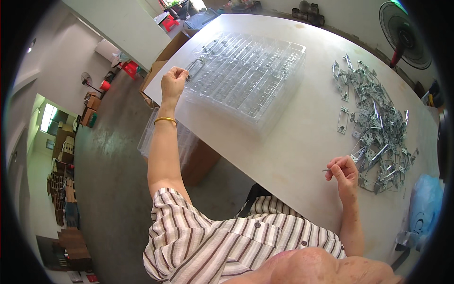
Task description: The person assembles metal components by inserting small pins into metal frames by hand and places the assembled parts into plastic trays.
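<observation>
A stack of clear plastic blister trays (279, 106) with long narrow compartments lies on the pale table. My left hand (173, 85), arm stretched out, pinches the near end of a flat metal frame-shaped bracket (196, 65) at the tray's left edge. Whether the bracket rests fully in its compartment I cannot tell. A few similar metal parts seem to lie in the tray's far left corner. My right hand (344, 176) is closed beside a loose pile of metal brackets (378, 128). Between its thumb and fingers a thin grey piece (326, 170) sticks out; its kind is unclear.
One bracket (343, 119) lies apart at the pile's left side. A blue plastic bag (424, 203) sits at the right edge. Below the table's left edge are more clear trays (150, 130) and a cardboard box (201, 163). A black fan (404, 35) stands beyond the far right.
</observation>
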`<state>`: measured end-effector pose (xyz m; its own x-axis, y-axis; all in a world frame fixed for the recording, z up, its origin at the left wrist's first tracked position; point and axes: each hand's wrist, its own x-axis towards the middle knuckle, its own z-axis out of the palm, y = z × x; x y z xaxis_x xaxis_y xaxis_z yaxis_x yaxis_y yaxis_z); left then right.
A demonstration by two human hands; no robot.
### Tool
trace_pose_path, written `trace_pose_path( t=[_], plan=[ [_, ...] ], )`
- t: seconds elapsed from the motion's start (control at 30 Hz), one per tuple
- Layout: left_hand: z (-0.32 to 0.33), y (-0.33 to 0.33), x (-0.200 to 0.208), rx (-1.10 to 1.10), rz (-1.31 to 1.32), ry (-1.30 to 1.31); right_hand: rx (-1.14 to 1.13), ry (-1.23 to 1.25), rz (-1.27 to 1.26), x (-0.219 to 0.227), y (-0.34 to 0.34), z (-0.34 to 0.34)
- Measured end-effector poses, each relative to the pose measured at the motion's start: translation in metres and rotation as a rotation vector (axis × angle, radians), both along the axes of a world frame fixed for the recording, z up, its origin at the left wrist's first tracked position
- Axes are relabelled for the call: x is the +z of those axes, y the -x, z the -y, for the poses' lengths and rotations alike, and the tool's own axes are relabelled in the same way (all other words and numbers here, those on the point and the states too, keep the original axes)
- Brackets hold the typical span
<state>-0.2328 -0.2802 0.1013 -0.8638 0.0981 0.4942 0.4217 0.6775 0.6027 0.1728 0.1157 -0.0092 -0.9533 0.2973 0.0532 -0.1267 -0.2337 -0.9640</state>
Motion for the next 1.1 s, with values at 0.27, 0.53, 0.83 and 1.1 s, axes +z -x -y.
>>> trace_pose_path(
  t=[0.27, 0.53, 0.83, 1.1],
  plan=[
    [-0.005, 0.021, -0.018, 0.056, 0.031, 0.1, 0.009, 0.016, 0.023, -0.001, -0.001, 0.003],
    [-0.009, 0.033, -0.017, 0.064, 0.057, 0.172, 0.024, 0.022, 0.03, 0.0, -0.001, 0.002],
    [-0.012, 0.025, -0.022, 0.129, -0.088, 0.42, 0.042, 0.01, 0.05, -0.001, -0.002, 0.003],
    [-0.016, 0.023, -0.022, 0.174, -0.056, 0.473, 0.046, 0.003, 0.05, -0.001, -0.002, 0.003]
  ],
)
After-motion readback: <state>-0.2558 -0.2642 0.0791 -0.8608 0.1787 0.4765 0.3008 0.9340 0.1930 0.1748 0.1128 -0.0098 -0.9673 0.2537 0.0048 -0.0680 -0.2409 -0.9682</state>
